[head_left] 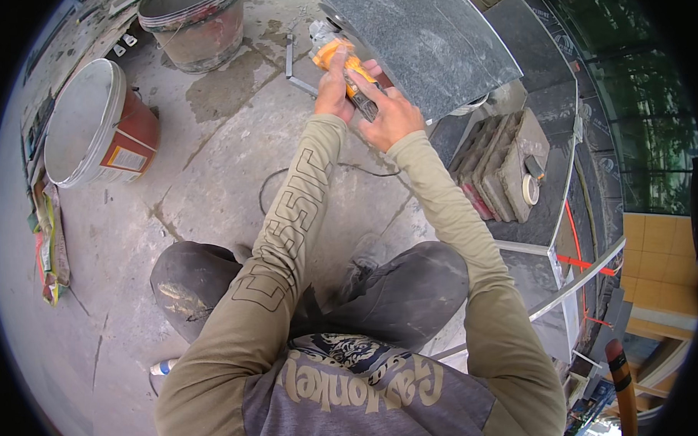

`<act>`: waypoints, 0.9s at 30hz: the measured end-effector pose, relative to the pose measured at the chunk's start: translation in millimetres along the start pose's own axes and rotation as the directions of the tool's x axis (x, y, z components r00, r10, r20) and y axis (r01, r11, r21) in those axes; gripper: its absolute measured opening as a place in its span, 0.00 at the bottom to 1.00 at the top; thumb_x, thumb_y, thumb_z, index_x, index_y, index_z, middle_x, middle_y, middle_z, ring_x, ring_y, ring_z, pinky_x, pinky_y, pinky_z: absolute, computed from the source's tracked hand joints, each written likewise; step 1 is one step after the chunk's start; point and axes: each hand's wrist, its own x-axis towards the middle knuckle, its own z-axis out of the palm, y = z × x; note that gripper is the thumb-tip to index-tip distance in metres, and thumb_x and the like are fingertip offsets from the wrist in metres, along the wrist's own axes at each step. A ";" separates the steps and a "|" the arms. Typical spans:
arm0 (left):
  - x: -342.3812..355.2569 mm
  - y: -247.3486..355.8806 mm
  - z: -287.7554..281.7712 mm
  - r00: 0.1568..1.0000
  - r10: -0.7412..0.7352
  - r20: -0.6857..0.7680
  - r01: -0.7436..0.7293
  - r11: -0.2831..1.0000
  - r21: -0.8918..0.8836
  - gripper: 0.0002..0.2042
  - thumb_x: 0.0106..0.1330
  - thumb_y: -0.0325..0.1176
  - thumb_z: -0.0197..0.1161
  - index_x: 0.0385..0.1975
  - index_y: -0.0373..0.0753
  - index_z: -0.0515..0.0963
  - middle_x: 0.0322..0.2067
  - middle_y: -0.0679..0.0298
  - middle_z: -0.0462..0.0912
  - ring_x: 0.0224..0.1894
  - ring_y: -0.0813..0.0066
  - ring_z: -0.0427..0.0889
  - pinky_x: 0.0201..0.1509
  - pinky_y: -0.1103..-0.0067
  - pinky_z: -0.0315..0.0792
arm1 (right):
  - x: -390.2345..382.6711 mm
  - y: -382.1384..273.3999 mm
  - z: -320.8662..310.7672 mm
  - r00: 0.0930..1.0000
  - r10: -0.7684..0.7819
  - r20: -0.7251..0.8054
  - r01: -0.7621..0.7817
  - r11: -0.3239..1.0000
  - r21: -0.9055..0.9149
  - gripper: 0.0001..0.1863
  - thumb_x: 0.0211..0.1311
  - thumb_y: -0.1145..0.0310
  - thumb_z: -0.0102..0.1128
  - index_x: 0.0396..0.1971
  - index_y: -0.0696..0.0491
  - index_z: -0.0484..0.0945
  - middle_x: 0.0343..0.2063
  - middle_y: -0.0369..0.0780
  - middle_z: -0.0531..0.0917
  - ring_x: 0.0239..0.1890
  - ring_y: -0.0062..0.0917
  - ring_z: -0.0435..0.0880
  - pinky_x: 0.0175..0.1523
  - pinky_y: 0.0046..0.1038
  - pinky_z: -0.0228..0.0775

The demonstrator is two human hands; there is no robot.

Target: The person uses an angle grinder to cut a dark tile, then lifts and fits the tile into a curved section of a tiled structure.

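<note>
Head view shows me both hands closed on an orange angle grinder (342, 64) at the near edge of a dark stone slab (427, 42): left hand (334, 88) forward, right hand (391, 113) behind. Stiff, probably heavy; I'd grip its body.

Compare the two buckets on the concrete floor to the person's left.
The red bucket lies tipped on its side, its white lid facing the camera; the grey bucket stands upright with its top open. The red bucket looks fairly clean and carries a label, while the grey bucket is smeared with dried mortar. The grey one sits farther from the person. Both are round and rest on the stained concrete floor, clear of both hands.
</note>
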 end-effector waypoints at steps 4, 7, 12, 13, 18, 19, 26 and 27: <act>3.6 4.5 2.0 1.000 -0.002 -0.008 0.002 1.000 0.007 0.27 0.78 0.54 0.57 0.61 0.36 0.67 0.43 0.48 0.84 0.44 0.55 0.88 0.48 0.63 0.85 | 7.6 3.2 5.6 0.997 -0.044 -0.066 0.043 0.999 -0.009 0.49 0.51 0.64 0.66 0.73 0.13 0.62 0.50 0.50 0.83 0.48 0.50 0.86 0.54 0.47 0.81; 10.1 9.1 1.5 1.000 0.016 0.007 -0.016 1.000 0.019 0.25 0.78 0.53 0.56 0.58 0.37 0.69 0.39 0.51 0.83 0.39 0.56 0.88 0.45 0.63 0.84 | 15.6 0.6 3.4 0.997 -0.048 -0.058 0.047 0.999 -0.009 0.49 0.50 0.64 0.67 0.73 0.13 0.62 0.48 0.50 0.84 0.48 0.51 0.86 0.54 0.48 0.80; 12.5 12.1 4.9 1.000 0.011 -0.002 -0.011 0.999 0.037 0.25 0.78 0.54 0.56 0.59 0.38 0.69 0.40 0.52 0.83 0.40 0.57 0.87 0.46 0.63 0.84 | 22.5 1.4 3.6 0.998 -0.042 -0.048 0.041 0.999 -0.008 0.49 0.49 0.63 0.67 0.73 0.14 0.62 0.47 0.51 0.85 0.49 0.52 0.86 0.56 0.49 0.80; 14.5 13.6 3.2 1.000 0.012 0.003 -0.012 0.999 0.052 0.25 0.78 0.55 0.56 0.59 0.38 0.69 0.41 0.52 0.83 0.42 0.57 0.87 0.47 0.62 0.84 | 24.4 0.2 4.2 0.998 -0.046 -0.053 0.046 0.999 -0.005 0.49 0.49 0.63 0.68 0.73 0.15 0.62 0.47 0.51 0.85 0.49 0.52 0.86 0.56 0.50 0.80; 20.7 16.4 1.6 1.000 -0.014 -0.009 0.014 0.998 0.067 0.26 0.78 0.56 0.55 0.59 0.39 0.68 0.43 0.53 0.83 0.44 0.58 0.87 0.51 0.61 0.84 | 30.8 2.5 8.9 0.995 -0.066 -0.079 0.066 0.998 -0.005 0.49 0.49 0.63 0.67 0.74 0.16 0.61 0.47 0.52 0.85 0.49 0.53 0.86 0.56 0.50 0.79; 22.1 17.1 1.2 1.000 -0.020 -0.010 0.020 0.998 0.064 0.26 0.78 0.56 0.55 0.59 0.39 0.68 0.43 0.53 0.83 0.45 0.58 0.87 0.51 0.61 0.85 | 32.6 2.6 9.5 0.995 -0.067 -0.079 0.066 0.998 -0.013 0.49 0.49 0.63 0.67 0.74 0.16 0.61 0.47 0.52 0.85 0.49 0.53 0.86 0.56 0.50 0.79; 32.2 23.0 -3.8 0.999 -0.047 -0.015 0.048 0.994 0.101 0.26 0.78 0.57 0.55 0.60 0.39 0.67 0.43 0.53 0.83 0.45 0.58 0.87 0.52 0.62 0.85 | 41.8 -5.1 5.6 1.000 -0.025 -0.013 0.025 0.999 -0.021 0.49 0.50 0.62 0.66 0.75 0.16 0.60 0.44 0.52 0.85 0.47 0.52 0.86 0.56 0.50 0.79; 34.0 23.9 -3.6 0.999 -0.050 -0.013 0.051 0.995 0.084 0.26 0.78 0.56 0.55 0.59 0.38 0.67 0.41 0.53 0.83 0.43 0.57 0.88 0.50 0.62 0.85 | 42.7 -5.2 5.4 1.000 -0.026 -0.014 0.025 0.999 -0.027 0.49 0.51 0.62 0.67 0.75 0.16 0.59 0.44 0.52 0.85 0.47 0.52 0.87 0.56 0.49 0.79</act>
